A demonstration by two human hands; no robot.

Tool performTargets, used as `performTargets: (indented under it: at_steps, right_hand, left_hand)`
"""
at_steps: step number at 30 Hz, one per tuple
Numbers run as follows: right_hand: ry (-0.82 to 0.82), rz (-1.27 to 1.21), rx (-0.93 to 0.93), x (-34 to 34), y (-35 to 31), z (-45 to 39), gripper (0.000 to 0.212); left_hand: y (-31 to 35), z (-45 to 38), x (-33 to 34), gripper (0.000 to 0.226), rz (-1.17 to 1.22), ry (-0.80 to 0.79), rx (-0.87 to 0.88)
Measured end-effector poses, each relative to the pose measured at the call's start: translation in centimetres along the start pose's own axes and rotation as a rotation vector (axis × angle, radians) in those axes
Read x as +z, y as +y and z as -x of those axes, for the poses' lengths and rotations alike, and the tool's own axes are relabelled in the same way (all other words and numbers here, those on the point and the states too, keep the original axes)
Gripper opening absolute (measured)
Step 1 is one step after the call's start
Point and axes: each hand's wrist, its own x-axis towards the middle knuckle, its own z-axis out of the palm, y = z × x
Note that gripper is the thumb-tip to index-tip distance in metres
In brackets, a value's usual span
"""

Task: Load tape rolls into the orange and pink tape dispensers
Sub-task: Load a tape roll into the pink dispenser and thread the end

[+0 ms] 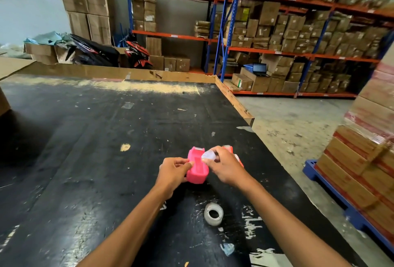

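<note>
Warehouse shelving stands behind a scuffed black table (85, 160). Left hand (173, 172) grips the pink tape dispenser (197, 167) – right hand (225, 167) pinches a clear tape roll (208, 156) at its 1 o'clock, hiding the orange dispenser (229, 149). Another tape roll (213, 214) lies at 6 o'clock.

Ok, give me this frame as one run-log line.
left hand: holds pink dispenser | right hand: pinches clear tape piece | orange dispenser: behind right hand | tape roll: on table, untouched
</note>
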Motion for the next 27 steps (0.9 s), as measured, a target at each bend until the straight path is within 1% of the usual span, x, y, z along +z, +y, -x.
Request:
performTargets:
  at_steps: [2, 4, 6, 8, 12, 15, 17, 19, 20, 23, 25, 27]
  right_hand:
    - [0.032, -0.166, 0.054, 0.9, 0.8, -0.4, 0.022]
    - [0.063, -0.257, 0.074, 1.2, 1.2, -0.6, 0.018]
    - [0.069, -0.273, 0.064, 1.5, 1.5, -0.8, 0.015]
    - [0.064, -0.292, 0.058, 1.8, 1.5, -1.0, 0.013]
    - [0.062, -0.321, 0.057, 2.1, 2.0, -1.2, 0.016]
    - [0.045, -0.312, 0.028, 1.9, 1.9, -1.0, 0.016]
    - [0.061, -0.296, -0.013, 1.5, 1.6, -0.4, 0.018]
    - [0.072, -0.260, -0.072, 0.8, 1.3, 0.3, 0.021]
    - [0.072, -0.243, -0.101, 0.4, 1.2, 0.6, 0.023]
    - [0.059, -0.180, -0.187, -0.9, 0.7, 1.4, 0.031]
    - [0.054, -0.144, -0.228, -1.5, 0.5, 1.6, 0.035]
    - [0.068, -0.147, -0.246, -1.8, 0.4, 1.8, 0.039]
  left_hand:
    - [-0.2, -0.2, 0.2, 0.015, -0.061, 0.029, -0.008]
    - [-0.1, -0.4, 0.3, 0.017, -0.165, 0.051, 0.020]
    - [0.4, -0.1, 0.5, 0.023, -0.296, 0.068, 0.063]
    - [0.7, 0.3, 0.6, 0.024, -0.333, 0.080, 0.082]
    - [0.2, 0.5, 0.3, 0.026, -0.389, 0.109, 0.048]
    - [0.1, 0.8, 0.2, 0.023, -0.355, 0.123, 0.050]
    - [0.1, 1.1, 0.3, 0.022, -0.344, 0.144, 0.065]
    - [0.4, 1.4, 0.3, 0.024, -0.332, 0.200, 0.127]
    - [0.7, 1.8, 0.3, 0.023, -0.279, 0.204, 0.163]
    - [2.2, 3.1, 1.0, 0.020, -0.042, 0.066, 0.185]
    - [3.1, 4.0, 1.7, 0.019, 0.031, -0.009, 0.178]
    - [3.8, 4.6, 2.5, 0.021, 0.106, -0.017, 0.162]
